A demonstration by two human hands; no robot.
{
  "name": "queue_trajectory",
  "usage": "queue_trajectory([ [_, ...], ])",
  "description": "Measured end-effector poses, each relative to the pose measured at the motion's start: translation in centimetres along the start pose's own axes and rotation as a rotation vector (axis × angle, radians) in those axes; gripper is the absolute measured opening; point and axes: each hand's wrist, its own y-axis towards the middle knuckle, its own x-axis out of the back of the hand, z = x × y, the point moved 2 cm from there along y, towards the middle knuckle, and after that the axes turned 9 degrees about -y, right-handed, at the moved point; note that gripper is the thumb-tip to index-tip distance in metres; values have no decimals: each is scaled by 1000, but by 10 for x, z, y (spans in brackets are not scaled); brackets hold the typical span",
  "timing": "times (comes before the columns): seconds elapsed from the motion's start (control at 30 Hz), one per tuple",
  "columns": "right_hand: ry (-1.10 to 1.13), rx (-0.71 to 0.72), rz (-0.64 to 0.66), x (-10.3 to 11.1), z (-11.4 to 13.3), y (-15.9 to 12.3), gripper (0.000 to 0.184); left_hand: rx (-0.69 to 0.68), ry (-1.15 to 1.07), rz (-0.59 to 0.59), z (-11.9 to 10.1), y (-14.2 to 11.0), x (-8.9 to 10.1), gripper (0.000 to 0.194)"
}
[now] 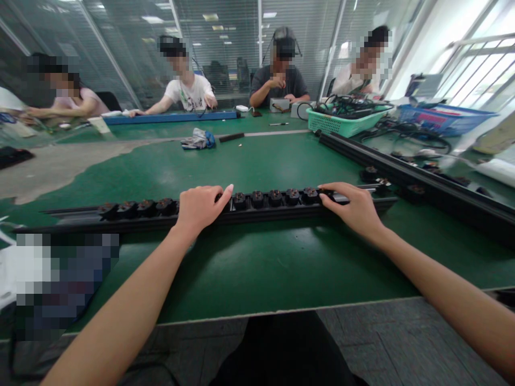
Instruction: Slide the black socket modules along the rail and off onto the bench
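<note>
A long black metal channel lies across the green table before me, holding a row of black socket modules with copper-coloured contacts. My left hand is closed over the channel near its middle, covering part of the row, its thumb along the near side. At the right end of the row, my right hand pinches a black socket module between thumb and fingers, at the channel. Much of that module is hidden by the fingers. Beyond my right hand, loose black modules lie on the table.
A second long black channel lies slantwise at the right. Behind it stand a green basket of cables and a blue basket. A crumpled cloth lies further back. Several people sit across the table, one beside a blue bar.
</note>
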Motion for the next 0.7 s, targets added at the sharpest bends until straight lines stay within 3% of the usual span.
queue_trajectory([
  [0.7, -51, -48, -8, 5, -8, -3, 26, -5, 5, 4, 0, 0, 1, 76],
])
